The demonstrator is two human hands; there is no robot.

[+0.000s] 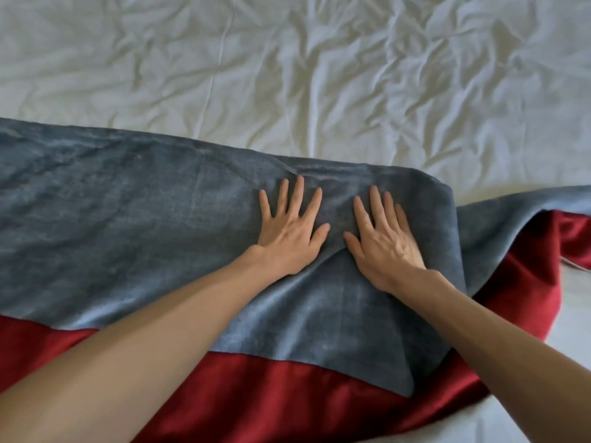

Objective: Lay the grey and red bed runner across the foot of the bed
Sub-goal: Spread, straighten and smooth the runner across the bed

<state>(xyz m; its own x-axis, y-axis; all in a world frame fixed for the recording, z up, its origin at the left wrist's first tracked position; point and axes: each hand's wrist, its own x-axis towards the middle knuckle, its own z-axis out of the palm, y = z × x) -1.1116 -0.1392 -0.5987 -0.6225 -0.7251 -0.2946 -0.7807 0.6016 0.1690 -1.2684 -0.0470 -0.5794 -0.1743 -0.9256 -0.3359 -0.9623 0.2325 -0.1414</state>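
The grey and red bed runner [134,225] stretches across the white bed from the left edge of the view to the right. Its grey velvet face is up, and a red satin band runs along the near side. At the right it is folded over and bunched, with red lining showing. My left hand [289,233] lies flat on the grey cloth with fingers spread. Beside it, a small gap apart, my right hand [382,243] also rests flat, palm down. A crease rises between the two hands. Neither hand grips the cloth.
A wrinkled white sheet [319,75] covers the bed beyond the runner. White bedding also shows at the lower right corner [569,330], beside the bunched red end of the runner.
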